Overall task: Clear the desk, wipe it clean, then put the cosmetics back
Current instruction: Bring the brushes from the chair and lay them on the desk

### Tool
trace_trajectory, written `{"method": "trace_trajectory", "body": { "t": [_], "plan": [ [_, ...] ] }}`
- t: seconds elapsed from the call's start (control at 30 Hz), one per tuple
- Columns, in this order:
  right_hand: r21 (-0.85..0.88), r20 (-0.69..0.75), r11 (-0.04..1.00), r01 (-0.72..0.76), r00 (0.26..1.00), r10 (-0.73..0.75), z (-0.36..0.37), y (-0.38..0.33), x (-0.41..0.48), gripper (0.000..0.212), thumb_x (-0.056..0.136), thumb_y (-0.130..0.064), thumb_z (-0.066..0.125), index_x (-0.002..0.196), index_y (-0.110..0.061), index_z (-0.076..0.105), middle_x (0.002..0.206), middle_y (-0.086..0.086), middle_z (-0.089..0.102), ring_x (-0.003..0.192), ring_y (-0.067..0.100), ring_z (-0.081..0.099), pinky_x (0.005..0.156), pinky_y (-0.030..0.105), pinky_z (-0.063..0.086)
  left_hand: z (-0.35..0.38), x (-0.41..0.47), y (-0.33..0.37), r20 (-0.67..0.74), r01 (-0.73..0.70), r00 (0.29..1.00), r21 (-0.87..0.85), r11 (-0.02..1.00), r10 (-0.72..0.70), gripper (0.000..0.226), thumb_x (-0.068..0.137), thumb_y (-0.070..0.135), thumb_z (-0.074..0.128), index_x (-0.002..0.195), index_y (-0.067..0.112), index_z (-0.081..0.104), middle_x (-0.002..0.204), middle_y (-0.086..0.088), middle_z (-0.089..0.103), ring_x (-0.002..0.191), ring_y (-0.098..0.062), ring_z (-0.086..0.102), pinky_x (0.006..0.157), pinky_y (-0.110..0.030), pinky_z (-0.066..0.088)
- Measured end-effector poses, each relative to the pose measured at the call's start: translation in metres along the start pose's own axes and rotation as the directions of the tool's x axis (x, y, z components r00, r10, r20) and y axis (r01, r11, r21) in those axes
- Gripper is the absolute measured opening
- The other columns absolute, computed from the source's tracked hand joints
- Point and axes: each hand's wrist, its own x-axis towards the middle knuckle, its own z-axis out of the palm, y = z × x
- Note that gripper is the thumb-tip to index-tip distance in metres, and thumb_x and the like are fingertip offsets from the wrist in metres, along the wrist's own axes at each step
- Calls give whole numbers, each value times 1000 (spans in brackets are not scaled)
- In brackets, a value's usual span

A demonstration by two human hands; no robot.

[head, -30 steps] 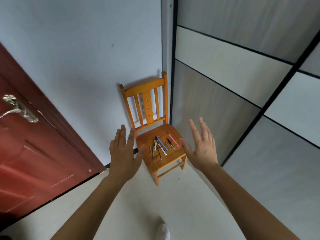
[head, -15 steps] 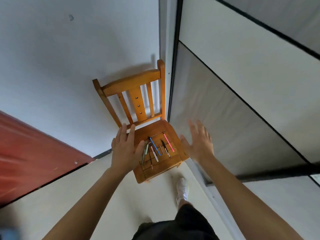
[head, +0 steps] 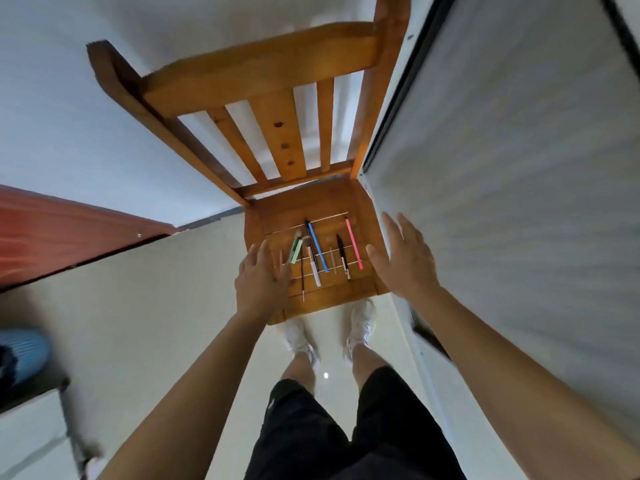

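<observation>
Slim cosmetic sticks (head: 320,252) on slatted wooden chair (head: 313,197), between flat hands.

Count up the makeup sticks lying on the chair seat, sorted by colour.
pink stick: 1
blue stick: 1
green-handled brush: 1
white-handled brush: 1
black pen: 1
thin dark stick: 1
beige stick: 1
Total: 7 that I can tell apart.

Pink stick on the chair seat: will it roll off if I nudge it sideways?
Probably rolls: the pink stick looks slim and round, and the grooves in the seat cross it, so would hardly stop it. Likely light and stiff, being thin and straight. It lies nearest the right edge, so it could drop.
</observation>
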Motion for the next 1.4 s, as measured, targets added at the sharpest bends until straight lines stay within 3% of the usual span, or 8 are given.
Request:
{"method": "trace_trajectory", "body": {
  "t": [0.3, 0.4, 0.5, 0.6, 0.7, 0.8, 1.0, 1.4],
  "plan": [
    [30, 161, 985, -168, 974, 161, 167, 22, 55, 73, 97, -64, 41, 156, -27, 21, 163, 6, 27, 147, 34, 31, 114, 53, 34, 122, 101, -58, 122, 67, 990, 65, 996, -75, 71, 94, 49, 56, 153, 28, 24, 153, -2, 39, 135, -30, 44, 101, -51, 48],
    [42, 138, 976, -212, 969, 204, 203, 23, 77, 75, 95, -65, 45, 156, -27, 22, 160, 6, 32, 144, 34, 35, 112, 52, 37, 152, 122, -73, 127, 58, 989, 93, 994, -70, 76, 92, 44, 60, 155, 28, 20, 142, -4, 46, 126, -25, 49, 87, -38, 52],
    [30, 87, 970, -241, 968, 237, 226, 21, 94, 77, 94, -65, 47, 155, -25, 23, 158, 8, 35, 142, 34, 37, 109, 53, 39, 172, 137, -83, 33, 75, 996, 115, 991, -79, 73, 90, 42, 64, 151, 24, 29, 137, -4, 47, 122, -22, 49, 76, -27, 43],
    [-26, 44, 966, -257, 965, 258, 238, 18, 105, 75, 93, -64, 50, 152, -23, 30, 154, 10, 39, 138, 35, 43, 105, 51, 44, 184, 147, -89, -86, 80, 994, 106, 991, -71, 66, 89, 40, 66, 145, 19, 38, 135, -5, 48, 120, -21, 49, 78, -24, 41],
    [31, 8, 982, -187, 982, 186, 244, 16, 110, 53, 96, -52, 56, 137, -22, 45, 132, 7, 55, 115, 26, 59, 87, 38, 53, 188, 151, -90, -139, 71, 988, 4, 997, -70, 55, 89, 33, 67, 137, 17, 46, 129, -2, 55, 113, -18, 55, 81, -25, 50],
    [153, 59, 978, -141, 989, 134, 245, 14, 112, 33, 99, -41, 57, 125, -20, 52, 116, 3, 62, 96, 20, 64, 75, 28, 50, 187, 152, -88, -138, 60, 988, -72, 996, -69, 46, 89, 32, 68, 129, 18, 51, 122, 0, 60, 104, -17, 59, 78, -25, 51],
    [315, 80, 928, -198, 980, 182, 244, 16, 117, 24, 95, -35, 67, 112, -18, 66, 93, -5, 67, 65, 4, 54, 57, 10, 33, 184, 157, -88, -107, 143, 981, -156, 977, -160, 37, 85, 34, 73, 114, 18, 58, 115, 2, 64, 93, -11, 57, 62, -11, 37],
    [443, 62, 873, -203, 979, 197, 252, 15, 102, 22, 86, -34, 77, 102, -19, 75, 83, -14, 67, 69, 5, 65, 60, 17, 52, 190, 148, -98, -121, 94, 983, -298, 950, -136, 20, 87, 25, 73, 104, 15, 68, 100, 6, 69, 87, -10, 64, 66, -11, 43]
  ]
}}
